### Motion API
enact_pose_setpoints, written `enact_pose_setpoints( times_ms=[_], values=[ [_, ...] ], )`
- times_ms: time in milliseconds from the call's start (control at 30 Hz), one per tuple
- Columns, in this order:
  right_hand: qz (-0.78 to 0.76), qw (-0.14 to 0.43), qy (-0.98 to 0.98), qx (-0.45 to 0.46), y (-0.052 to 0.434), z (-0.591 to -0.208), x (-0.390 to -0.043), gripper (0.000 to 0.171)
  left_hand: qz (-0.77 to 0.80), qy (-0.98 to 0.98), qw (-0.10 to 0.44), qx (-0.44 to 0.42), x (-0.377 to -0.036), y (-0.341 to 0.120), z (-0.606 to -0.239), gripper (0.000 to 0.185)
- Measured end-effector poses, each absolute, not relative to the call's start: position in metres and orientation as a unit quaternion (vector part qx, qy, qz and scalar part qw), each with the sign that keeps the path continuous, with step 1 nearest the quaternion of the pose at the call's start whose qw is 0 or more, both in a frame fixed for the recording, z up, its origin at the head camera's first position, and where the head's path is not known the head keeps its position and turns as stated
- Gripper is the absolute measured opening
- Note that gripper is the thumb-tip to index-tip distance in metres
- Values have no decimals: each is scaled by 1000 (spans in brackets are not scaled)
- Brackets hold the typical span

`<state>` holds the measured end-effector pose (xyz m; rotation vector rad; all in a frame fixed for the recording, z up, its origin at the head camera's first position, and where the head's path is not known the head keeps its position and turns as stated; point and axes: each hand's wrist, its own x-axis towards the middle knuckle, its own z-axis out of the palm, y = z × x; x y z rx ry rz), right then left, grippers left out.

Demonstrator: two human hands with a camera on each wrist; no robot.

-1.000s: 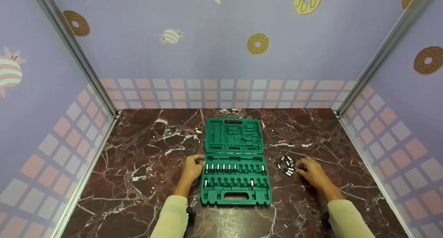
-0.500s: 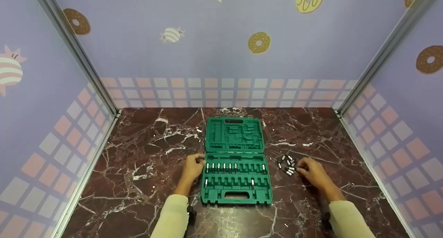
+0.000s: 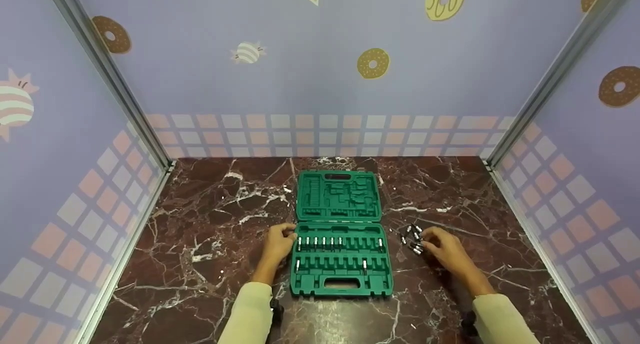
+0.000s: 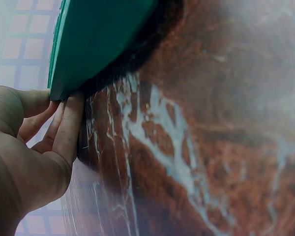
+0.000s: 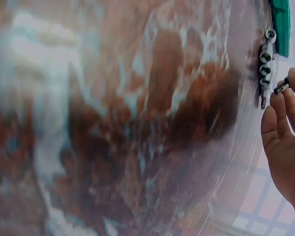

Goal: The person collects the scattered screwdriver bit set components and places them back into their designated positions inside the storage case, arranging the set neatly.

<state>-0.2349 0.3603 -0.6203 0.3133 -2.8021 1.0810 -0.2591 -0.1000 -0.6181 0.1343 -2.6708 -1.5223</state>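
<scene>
Left hand [image 3: 278,244] fingers pressed against left edge of open green case [image 3: 341,264] | right hand [image 3: 442,245] pinching one bit [image 5: 281,86] over loose pile [image 3: 413,238] right of case | risk: fingertip hold slips, bit rolls across marble table [image 3: 210,234]

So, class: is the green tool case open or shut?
Open. The green tool case lies flat on the table, its lid folded back, showing slots.
</scene>
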Motion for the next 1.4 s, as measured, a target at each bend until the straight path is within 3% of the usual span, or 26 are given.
enact_pose_setpoints(
  times_ms=[567,1400],
  values=[
    [421,17,-903,88,323,-613,-231,14,-494,-868,44,35,-260,-99,-619,20],
    [449,-38,-872,191,241,-591,-245,14,-489,-870,42,50,-260,-99,-618,20]
  ],
)
